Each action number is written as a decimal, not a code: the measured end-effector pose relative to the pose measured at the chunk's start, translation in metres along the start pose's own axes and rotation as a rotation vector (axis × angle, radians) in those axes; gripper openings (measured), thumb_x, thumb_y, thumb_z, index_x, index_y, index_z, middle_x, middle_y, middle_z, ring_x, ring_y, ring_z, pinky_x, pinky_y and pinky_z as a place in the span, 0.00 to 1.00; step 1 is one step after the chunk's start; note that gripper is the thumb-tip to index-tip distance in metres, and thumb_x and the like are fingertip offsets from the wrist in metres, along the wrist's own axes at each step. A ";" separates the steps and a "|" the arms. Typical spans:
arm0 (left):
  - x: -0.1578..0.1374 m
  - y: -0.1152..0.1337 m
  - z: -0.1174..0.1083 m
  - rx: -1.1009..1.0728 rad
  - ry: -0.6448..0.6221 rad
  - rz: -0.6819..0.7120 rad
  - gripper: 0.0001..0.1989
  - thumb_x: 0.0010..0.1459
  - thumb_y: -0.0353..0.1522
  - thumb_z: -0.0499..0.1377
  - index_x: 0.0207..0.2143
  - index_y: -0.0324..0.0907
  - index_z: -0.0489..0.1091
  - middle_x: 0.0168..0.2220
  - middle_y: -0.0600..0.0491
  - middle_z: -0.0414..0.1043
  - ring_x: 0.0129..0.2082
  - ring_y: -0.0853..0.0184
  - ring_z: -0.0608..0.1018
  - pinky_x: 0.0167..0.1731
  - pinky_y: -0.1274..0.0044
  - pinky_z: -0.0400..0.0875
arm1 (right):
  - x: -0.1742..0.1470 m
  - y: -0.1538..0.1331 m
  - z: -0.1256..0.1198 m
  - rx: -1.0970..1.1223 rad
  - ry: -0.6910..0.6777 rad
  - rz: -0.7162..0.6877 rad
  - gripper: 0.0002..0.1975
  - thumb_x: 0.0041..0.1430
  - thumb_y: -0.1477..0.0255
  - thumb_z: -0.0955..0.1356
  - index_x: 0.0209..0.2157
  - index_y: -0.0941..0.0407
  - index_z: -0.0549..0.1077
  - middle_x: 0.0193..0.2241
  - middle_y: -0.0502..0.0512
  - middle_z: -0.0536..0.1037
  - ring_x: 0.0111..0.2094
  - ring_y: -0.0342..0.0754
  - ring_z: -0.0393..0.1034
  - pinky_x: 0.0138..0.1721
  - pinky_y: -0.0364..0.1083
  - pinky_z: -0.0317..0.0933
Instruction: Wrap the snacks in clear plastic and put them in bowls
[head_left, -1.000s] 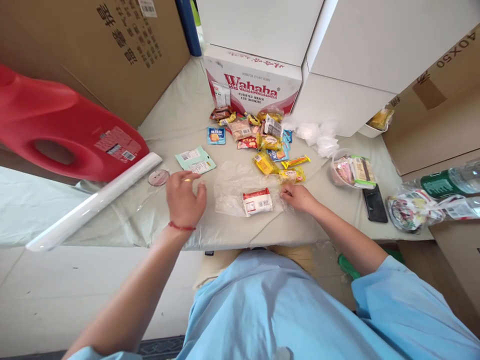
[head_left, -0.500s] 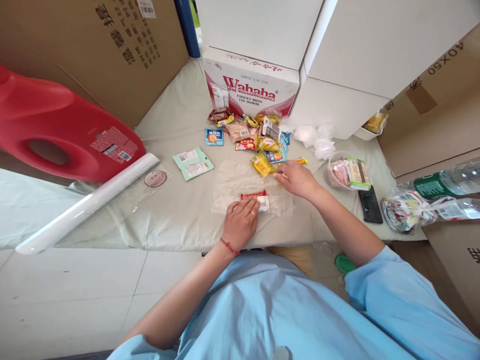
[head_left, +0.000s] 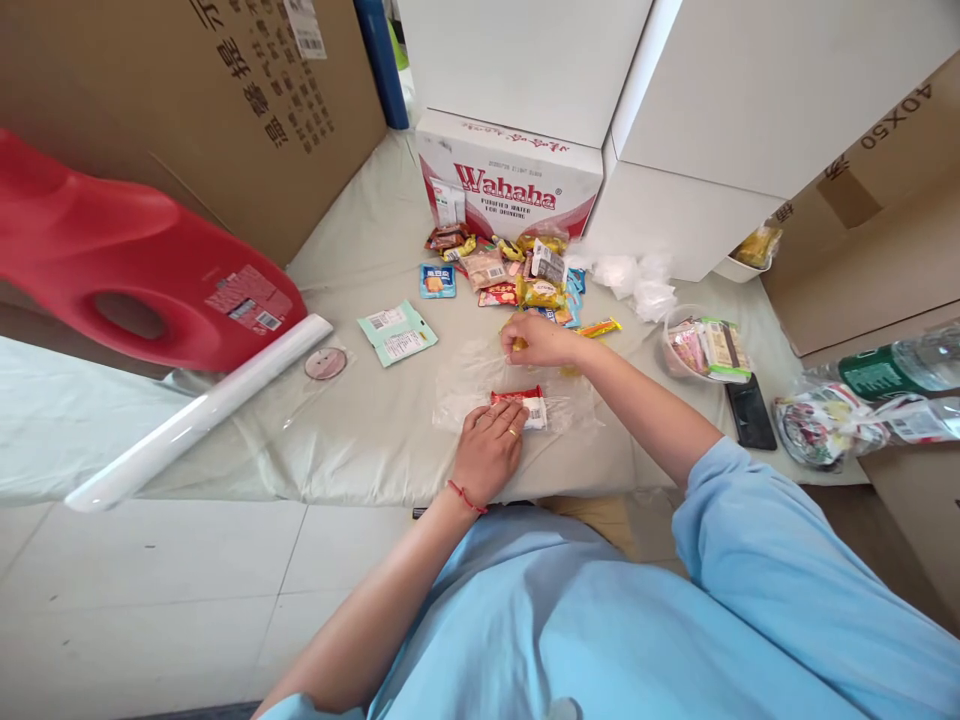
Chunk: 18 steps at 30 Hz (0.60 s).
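My left hand (head_left: 491,448) lies flat, fingers stretched out, over the near side of a red-and-white snack packet (head_left: 534,410). That packet rests on a clear plastic sheet or bag (head_left: 457,385) spread on the covered surface. Just beyond it, my right hand (head_left: 541,340) is closed with fingers bent down around a yellow snack packet (head_left: 517,344), mostly hidden by the hand. Past the right hand is a pile of wrapped snacks, with a yellow packet (head_left: 541,293) at its near side. A thin yellow packet (head_left: 598,328) lies right of my right wrist.
A blue packet (head_left: 437,281) and a mint-green packet (head_left: 397,333) lie left of the pile. Farther left are a plastic film roll (head_left: 202,410) and a red jug (head_left: 150,280). On the right are a snack bowl (head_left: 670,350), a phone (head_left: 751,412) and bottles. A Wahaha box (head_left: 510,180) stands behind.
My right hand has moved left and closed over the yellow packet by the pile. My left hand stays on the red-and-white packet. The view has shifted slightly.
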<state>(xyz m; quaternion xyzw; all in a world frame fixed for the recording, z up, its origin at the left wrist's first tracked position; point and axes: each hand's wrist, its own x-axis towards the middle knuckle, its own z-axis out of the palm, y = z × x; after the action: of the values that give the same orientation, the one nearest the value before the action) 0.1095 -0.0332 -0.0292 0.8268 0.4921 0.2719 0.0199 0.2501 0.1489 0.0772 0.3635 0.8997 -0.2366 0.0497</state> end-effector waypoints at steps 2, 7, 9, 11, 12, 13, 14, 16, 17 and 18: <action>0.000 0.000 0.001 -0.012 0.002 -0.008 0.20 0.69 0.28 0.53 0.60 0.43 0.72 0.59 0.47 0.77 0.60 0.59 0.75 0.58 0.63 0.62 | -0.004 0.001 -0.002 0.070 0.016 -0.028 0.11 0.65 0.69 0.70 0.46 0.60 0.78 0.47 0.60 0.80 0.48 0.50 0.72 0.48 0.44 0.59; 0.001 -0.001 0.000 -0.036 -0.016 -0.018 0.19 0.69 0.29 0.53 0.60 0.43 0.72 0.59 0.47 0.76 0.61 0.58 0.74 0.59 0.63 0.61 | 0.000 0.000 0.003 0.081 -0.148 0.075 0.20 0.57 0.68 0.76 0.49 0.60 0.77 0.40 0.58 0.81 0.37 0.48 0.72 0.37 0.42 0.58; 0.002 -0.001 -0.001 -0.045 -0.035 -0.022 0.20 0.69 0.29 0.53 0.60 0.43 0.72 0.60 0.47 0.76 0.62 0.58 0.74 0.59 0.63 0.62 | 0.001 0.001 0.003 0.073 -0.161 0.035 0.10 0.56 0.73 0.74 0.41 0.59 0.79 0.34 0.53 0.79 0.33 0.46 0.69 0.35 0.42 0.56; 0.002 0.000 -0.002 -0.056 -0.047 -0.032 0.20 0.69 0.28 0.53 0.60 0.44 0.72 0.60 0.47 0.76 0.62 0.59 0.74 0.59 0.63 0.63 | -0.004 0.002 0.005 0.132 -0.095 -0.045 0.05 0.58 0.76 0.71 0.37 0.59 0.79 0.32 0.51 0.76 0.32 0.45 0.67 0.35 0.42 0.55; 0.002 0.000 -0.002 -0.062 -0.045 -0.038 0.20 0.69 0.28 0.52 0.60 0.44 0.72 0.60 0.47 0.76 0.62 0.59 0.74 0.58 0.63 0.63 | -0.009 0.001 0.008 0.165 -0.039 -0.092 0.05 0.59 0.77 0.70 0.37 0.59 0.79 0.33 0.51 0.76 0.33 0.44 0.66 0.36 0.42 0.56; 0.002 0.000 -0.002 -0.069 -0.040 -0.041 0.20 0.69 0.28 0.52 0.60 0.44 0.72 0.60 0.47 0.76 0.62 0.59 0.74 0.58 0.63 0.64 | -0.017 0.000 0.012 0.187 0.016 -0.138 0.06 0.59 0.78 0.69 0.37 0.59 0.79 0.34 0.52 0.75 0.34 0.44 0.66 0.37 0.41 0.57; 0.002 0.000 -0.001 -0.076 -0.034 -0.045 0.19 0.69 0.29 0.52 0.59 0.44 0.73 0.60 0.47 0.76 0.62 0.59 0.74 0.57 0.63 0.65 | -0.025 -0.003 0.019 0.197 0.062 -0.184 0.07 0.59 0.79 0.68 0.37 0.59 0.79 0.36 0.53 0.74 0.35 0.44 0.66 0.38 0.42 0.57; 0.002 -0.001 -0.001 -0.097 -0.031 -0.063 0.18 0.69 0.28 0.53 0.57 0.43 0.75 0.58 0.46 0.77 0.60 0.58 0.76 0.57 0.62 0.66 | -0.046 -0.010 0.038 0.192 0.119 -0.244 0.09 0.61 0.80 0.66 0.39 0.58 0.79 0.37 0.54 0.73 0.36 0.45 0.66 0.40 0.42 0.59; 0.002 -0.002 0.000 -0.114 -0.035 -0.076 0.17 0.68 0.28 0.53 0.55 0.43 0.76 0.56 0.45 0.79 0.58 0.57 0.77 0.57 0.61 0.67 | -0.056 -0.014 0.049 0.190 0.141 -0.253 0.10 0.63 0.79 0.66 0.41 0.58 0.79 0.38 0.54 0.72 0.36 0.46 0.67 0.40 0.43 0.60; 0.002 -0.003 0.000 -0.137 -0.040 -0.086 0.17 0.67 0.28 0.53 0.53 0.43 0.77 0.54 0.45 0.79 0.57 0.57 0.78 0.57 0.60 0.68 | -0.066 -0.017 0.061 0.195 0.170 -0.251 0.12 0.64 0.79 0.65 0.43 0.57 0.79 0.38 0.55 0.72 0.37 0.46 0.67 0.40 0.43 0.62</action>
<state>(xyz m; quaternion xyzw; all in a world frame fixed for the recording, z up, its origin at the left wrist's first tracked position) 0.1077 -0.0305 -0.0291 0.8068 0.5069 0.2872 0.0980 0.2819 0.0683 0.0471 0.2699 0.9118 -0.2955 -0.0918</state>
